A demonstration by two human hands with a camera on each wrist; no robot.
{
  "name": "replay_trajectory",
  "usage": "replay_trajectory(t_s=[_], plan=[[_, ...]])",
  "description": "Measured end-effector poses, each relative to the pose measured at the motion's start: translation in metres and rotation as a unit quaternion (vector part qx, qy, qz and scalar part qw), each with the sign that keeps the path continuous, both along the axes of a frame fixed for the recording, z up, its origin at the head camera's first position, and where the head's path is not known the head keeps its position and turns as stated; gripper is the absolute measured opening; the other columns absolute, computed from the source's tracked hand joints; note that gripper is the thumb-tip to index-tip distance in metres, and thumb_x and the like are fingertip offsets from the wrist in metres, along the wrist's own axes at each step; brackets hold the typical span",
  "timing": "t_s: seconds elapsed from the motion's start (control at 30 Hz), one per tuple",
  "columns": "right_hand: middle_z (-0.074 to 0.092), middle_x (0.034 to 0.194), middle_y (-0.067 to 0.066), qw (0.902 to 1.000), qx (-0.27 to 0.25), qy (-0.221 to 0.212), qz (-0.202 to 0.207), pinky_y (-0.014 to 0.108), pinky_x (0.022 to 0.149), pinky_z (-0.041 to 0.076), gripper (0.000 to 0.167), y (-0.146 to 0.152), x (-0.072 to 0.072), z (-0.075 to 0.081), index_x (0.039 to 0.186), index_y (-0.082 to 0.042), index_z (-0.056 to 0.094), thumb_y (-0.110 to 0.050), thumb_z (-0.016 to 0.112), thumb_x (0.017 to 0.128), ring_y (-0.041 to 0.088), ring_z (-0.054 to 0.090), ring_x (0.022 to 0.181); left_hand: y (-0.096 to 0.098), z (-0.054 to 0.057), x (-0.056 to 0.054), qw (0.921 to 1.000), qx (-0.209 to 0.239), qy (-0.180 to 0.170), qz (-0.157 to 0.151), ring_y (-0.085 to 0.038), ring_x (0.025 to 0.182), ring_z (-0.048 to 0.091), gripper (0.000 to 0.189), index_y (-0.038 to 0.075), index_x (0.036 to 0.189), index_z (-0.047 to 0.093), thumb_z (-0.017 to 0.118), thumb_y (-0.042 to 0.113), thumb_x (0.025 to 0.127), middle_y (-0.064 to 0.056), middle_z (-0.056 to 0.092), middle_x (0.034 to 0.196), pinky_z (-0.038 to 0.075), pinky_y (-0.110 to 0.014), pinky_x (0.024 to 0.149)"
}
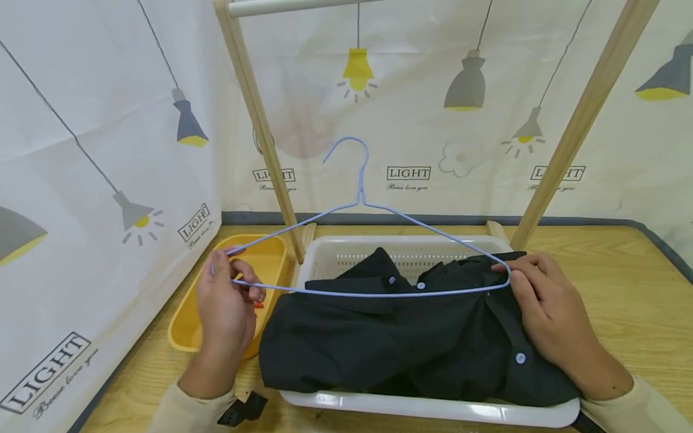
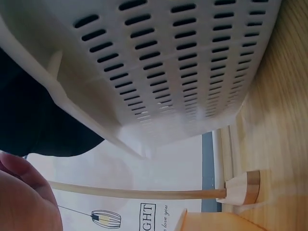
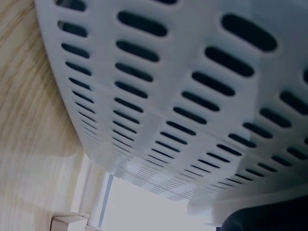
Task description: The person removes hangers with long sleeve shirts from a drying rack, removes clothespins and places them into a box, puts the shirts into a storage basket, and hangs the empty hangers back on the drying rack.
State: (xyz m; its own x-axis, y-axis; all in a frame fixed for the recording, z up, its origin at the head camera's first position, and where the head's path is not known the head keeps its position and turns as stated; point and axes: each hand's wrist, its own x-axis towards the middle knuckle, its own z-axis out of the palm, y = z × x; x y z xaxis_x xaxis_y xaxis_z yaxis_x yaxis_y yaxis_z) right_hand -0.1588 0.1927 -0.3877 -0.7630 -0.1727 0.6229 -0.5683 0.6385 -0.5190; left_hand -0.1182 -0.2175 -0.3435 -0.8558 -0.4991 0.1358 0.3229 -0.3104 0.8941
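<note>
A light-blue wire clothes hanger (image 1: 361, 177) is held up level, hook at the top, in front of a black shirt (image 1: 379, 337) with pale buttons. My left hand (image 1: 224, 307) pinches the hanger's left end between thumb and fingers. At the other end my right hand (image 1: 557, 313) grips the right corner, close against the shirt. The shirt lies bunched over a white perforated basket (image 1: 325, 255), draping past its front rim. In the left wrist view only part of the left hand (image 2: 26, 202) shows, below the dark cloth. The right wrist view shows no hand, mostly basket wall (image 3: 163, 103).
A yellow tray (image 1: 181, 325) holding small red items stands left of the basket, partly behind the left hand. Behind rises a wooden rack with two posts (image 1: 579, 114) and a white top bar (image 1: 292, 6). Lamp-printed sheeting surrounds the wooden table (image 1: 628, 288).
</note>
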Motion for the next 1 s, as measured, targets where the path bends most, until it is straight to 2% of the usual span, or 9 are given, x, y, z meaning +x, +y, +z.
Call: replay_trajectory(t_s=[0.23, 0.47, 0.6, 0.7, 0.77, 0.8, 0.83, 0.93, 1.0], plan=[[0.057, 0.108, 0.014, 0.9995, -0.012, 0.029, 0.001, 0.010, 0.090, 0.028, 0.019, -0.002, -0.001, 0.001, 0.105, -0.003, 0.073, -0.006, 0.055, 0.099, -0.002, 0.042, 0.105, 0.003, 0.001, 0.003, 0.9988, -0.038, 0.003, -0.032, -0.012, 0.042, 0.045, 0.036, 0.008, 0.113, 0.053, 0.042, 0.041, 0.105, 0.000, 0.050, 0.064, 0.045, -0.020, 0.046], [0.058, 0.100, 0.014, 0.9966, -0.030, 0.076, 0.013, 0.008, 0.097, 0.027, 0.014, -0.001, -0.004, 0.003, 0.090, 0.001, 0.072, 0.001, 0.059, 0.095, -0.007, 0.040, 0.109, 0.004, 0.000, 0.005, 0.9972, -0.043, 0.003, -0.062, -0.012, 0.044, 0.047, 0.035, 0.009, 0.114, 0.051, 0.041, 0.042, 0.105, 0.000, 0.050, 0.066, 0.047, -0.021, 0.047], [0.059, 0.097, -0.007, 0.9956, -0.068, 0.064, 0.009, 0.005, 0.089, 0.033, 0.014, 0.006, -0.004, 0.008, 0.086, 0.000, 0.069, 0.001, 0.059, 0.096, -0.010, 0.046, 0.100, 0.007, -0.004, 0.003, 0.9931, -0.069, -0.016, -0.093, -0.012, 0.046, 0.052, 0.034, 0.013, 0.115, 0.050, 0.038, 0.043, 0.106, 0.000, 0.053, 0.068, 0.049, -0.022, 0.049], [0.059, 0.089, -0.019, 0.9928, -0.117, 0.009, 0.024, 0.007, 0.075, 0.040, 0.017, 0.014, -0.004, 0.013, 0.088, -0.001, 0.067, 0.001, 0.055, 0.099, -0.006, 0.053, 0.082, 0.008, -0.007, 0.002, 0.9867, -0.108, -0.045, -0.112, -0.012, 0.048, 0.055, 0.032, 0.015, 0.115, 0.049, 0.036, 0.043, 0.107, 0.000, 0.055, 0.072, 0.051, -0.023, 0.050], [0.063, 0.084, -0.015, 0.9777, -0.188, -0.038, 0.085, 0.014, 0.057, 0.042, 0.020, 0.019, -0.005, 0.016, 0.092, 0.000, 0.064, -0.001, 0.048, 0.103, 0.001, 0.055, 0.066, 0.009, -0.008, 0.001, 0.9796, -0.147, -0.066, -0.120, -0.012, 0.051, 0.056, 0.031, 0.015, 0.116, 0.050, 0.035, 0.042, 0.108, 0.001, 0.057, 0.074, 0.052, -0.024, 0.052], [0.065, 0.084, -0.011, 0.9638, -0.229, -0.063, 0.122, 0.018, 0.050, 0.041, 0.021, 0.021, -0.005, 0.017, 0.094, 0.001, 0.063, -0.001, 0.044, 0.104, 0.004, 0.055, 0.061, 0.010, -0.009, 0.001, 0.9751, -0.169, -0.075, -0.122, -0.013, 0.052, 0.057, 0.030, 0.015, 0.116, 0.051, 0.035, 0.040, 0.108, 0.001, 0.058, 0.075, 0.052, -0.024, 0.052], [0.067, 0.083, -0.006, 0.9456, -0.272, -0.089, 0.155, 0.023, 0.045, 0.039, 0.023, 0.023, -0.006, 0.018, 0.096, 0.001, 0.062, -0.003, 0.042, 0.105, 0.008, 0.055, 0.056, 0.011, -0.010, 0.000, 0.9698, -0.192, -0.084, -0.125, -0.013, 0.053, 0.058, 0.029, 0.014, 0.116, 0.051, 0.036, 0.037, 0.109, 0.001, 0.059, 0.075, 0.052, -0.025, 0.053], [0.070, 0.088, 0.005, 0.8777, -0.383, -0.147, 0.248, 0.033, 0.036, 0.031, 0.026, 0.029, -0.009, 0.018, 0.101, 0.002, 0.057, -0.010, 0.036, 0.108, 0.017, 0.051, 0.046, 0.014, -0.013, 0.000, 0.9516, -0.256, -0.090, -0.145, -0.015, 0.054, 0.060, 0.031, 0.007, 0.117, 0.055, 0.038, 0.031, 0.109, -0.001, 0.061, 0.076, 0.053, -0.027, 0.053], [0.071, 0.087, 0.009, 0.8525, -0.418, -0.175, 0.261, 0.033, 0.035, 0.031, 0.026, 0.034, -0.011, 0.018, 0.102, 0.001, 0.055, -0.015, 0.035, 0.108, 0.020, 0.049, 0.044, 0.017, -0.016, 0.000, 0.9391, -0.289, -0.086, -0.165, -0.015, 0.055, 0.061, 0.033, 0.002, 0.117, 0.056, 0.038, 0.028, 0.110, -0.003, 0.062, 0.077, 0.052, -0.028, 0.052]])
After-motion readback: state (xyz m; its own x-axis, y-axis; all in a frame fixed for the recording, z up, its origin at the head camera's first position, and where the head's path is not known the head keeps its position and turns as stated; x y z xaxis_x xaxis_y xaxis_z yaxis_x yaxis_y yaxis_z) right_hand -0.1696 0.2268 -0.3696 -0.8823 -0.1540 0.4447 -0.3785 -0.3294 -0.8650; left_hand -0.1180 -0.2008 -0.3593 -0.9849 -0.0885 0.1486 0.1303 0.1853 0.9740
